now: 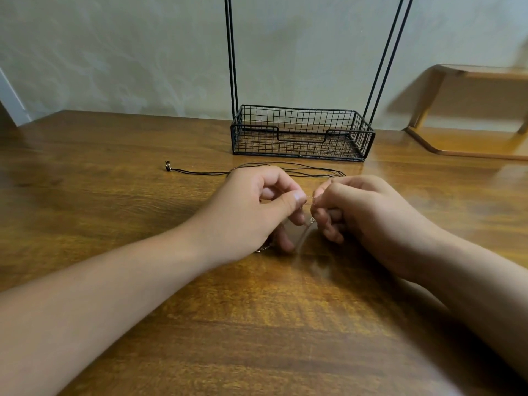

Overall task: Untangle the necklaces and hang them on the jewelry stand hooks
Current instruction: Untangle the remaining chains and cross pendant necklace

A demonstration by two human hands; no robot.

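My left hand (257, 212) and my right hand (368, 215) meet at the middle of the wooden table (114, 195), each pinching a thin silver chain necklace (310, 202) between thumb and forefinger. Part of the chain hangs blurred below the fingers, and a bit of it shows under my left palm. A black cord necklace (200, 172) lies stretched on the table just behind both hands, with small beads at its left end. The black wire jewelry stand (303, 132) sits behind it, a basket base with tall rods rising out of view; its hooks are hidden.
A light wooden shelf or small table (468, 110) stands at the right against the wall. The wall runs close behind the stand.
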